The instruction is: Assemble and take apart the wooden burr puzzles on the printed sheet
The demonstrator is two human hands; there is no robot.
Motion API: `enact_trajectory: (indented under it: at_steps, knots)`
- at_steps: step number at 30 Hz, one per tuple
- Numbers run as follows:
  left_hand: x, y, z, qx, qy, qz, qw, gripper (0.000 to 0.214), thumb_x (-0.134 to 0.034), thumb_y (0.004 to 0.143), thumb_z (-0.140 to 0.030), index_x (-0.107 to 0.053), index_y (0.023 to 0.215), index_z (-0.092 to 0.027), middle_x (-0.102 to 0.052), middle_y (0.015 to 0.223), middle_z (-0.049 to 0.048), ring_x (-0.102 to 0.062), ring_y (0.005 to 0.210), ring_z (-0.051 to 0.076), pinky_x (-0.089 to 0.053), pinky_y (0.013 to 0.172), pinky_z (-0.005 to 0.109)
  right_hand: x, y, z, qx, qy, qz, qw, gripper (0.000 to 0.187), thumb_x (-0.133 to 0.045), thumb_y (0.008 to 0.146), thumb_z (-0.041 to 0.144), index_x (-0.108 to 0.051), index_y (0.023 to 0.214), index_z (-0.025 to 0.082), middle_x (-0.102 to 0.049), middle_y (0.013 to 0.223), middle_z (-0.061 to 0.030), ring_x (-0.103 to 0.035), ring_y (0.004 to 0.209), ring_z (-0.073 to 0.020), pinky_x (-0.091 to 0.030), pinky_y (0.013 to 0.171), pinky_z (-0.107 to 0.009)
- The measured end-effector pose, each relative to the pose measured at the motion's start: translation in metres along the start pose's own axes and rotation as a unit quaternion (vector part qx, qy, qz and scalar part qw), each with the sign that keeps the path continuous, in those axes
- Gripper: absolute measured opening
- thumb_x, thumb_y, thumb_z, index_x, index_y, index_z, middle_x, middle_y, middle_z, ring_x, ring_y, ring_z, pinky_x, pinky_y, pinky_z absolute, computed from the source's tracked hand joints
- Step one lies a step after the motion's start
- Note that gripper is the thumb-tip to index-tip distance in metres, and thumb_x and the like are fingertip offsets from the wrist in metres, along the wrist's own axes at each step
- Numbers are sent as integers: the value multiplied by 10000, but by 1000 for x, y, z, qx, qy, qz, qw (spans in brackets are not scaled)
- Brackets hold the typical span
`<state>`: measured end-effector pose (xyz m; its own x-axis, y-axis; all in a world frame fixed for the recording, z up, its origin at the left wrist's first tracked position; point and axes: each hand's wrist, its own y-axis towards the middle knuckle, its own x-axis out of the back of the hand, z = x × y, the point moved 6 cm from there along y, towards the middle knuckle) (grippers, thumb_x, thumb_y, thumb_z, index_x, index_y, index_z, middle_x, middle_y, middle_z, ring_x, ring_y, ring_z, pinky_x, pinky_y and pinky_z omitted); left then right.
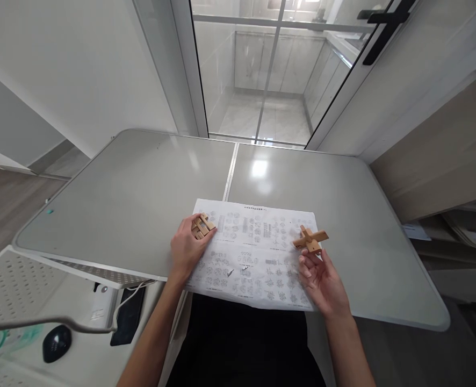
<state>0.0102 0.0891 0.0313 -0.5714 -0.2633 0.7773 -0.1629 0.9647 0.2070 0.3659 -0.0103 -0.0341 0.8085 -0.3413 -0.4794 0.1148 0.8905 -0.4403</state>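
A printed instruction sheet (254, 252) with many small diagrams lies at the near edge of a grey folding table (141, 188). My left hand (186, 248) rests on the sheet's left edge, fingers closed over a bundle of light wooden puzzle sticks (202, 226). My right hand (322, 279) is palm up over the sheet's right side, fingertips pinching a cross-shaped assembled wooden puzzle piece (310, 239) held just above the paper.
A glass door (270, 75) stands behind the table. A perforated white side surface (28, 290) at the left carries a black mouse (56, 342), a cable and a dark phone (128, 321). Wooden shelving (443, 161) is to the right.
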Motion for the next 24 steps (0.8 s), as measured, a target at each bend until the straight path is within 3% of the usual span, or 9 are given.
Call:
enact_trajectory:
  at_steps: [11,19,24]
  knots:
    - [1,0,-3,2,1,2,1000,473,-751,875,-479,-639,1285,-272,-726,1277,69,-710,1134,294,-562,949,408,-12,2,2,-21,36,-6,999,351,-724,920,607,-773,917,259,-706,859,-27,-560,582,-131,-531,501,-267]
    - [0,0,0,2,-5,1,1000,480,-766,863,-470,-640,1284,-276,-725,1284,62,-707,1142,288,-557,964,406,-19,0,1,-16,-9,9,1000,368,-751,892,583,-749,902,215,-669,770,-16,-544,546,-118,-513,454,-240]
    - [0,0,0,-5,-3,-2,1000,465,-771,868,-459,-638,1277,-281,-724,1282,48,-708,1139,281,-559,955,401,-21,-1,-1,-27,24,2,999,314,-744,914,539,-745,856,231,-658,745,-6,-572,572,-110,-516,472,-217]
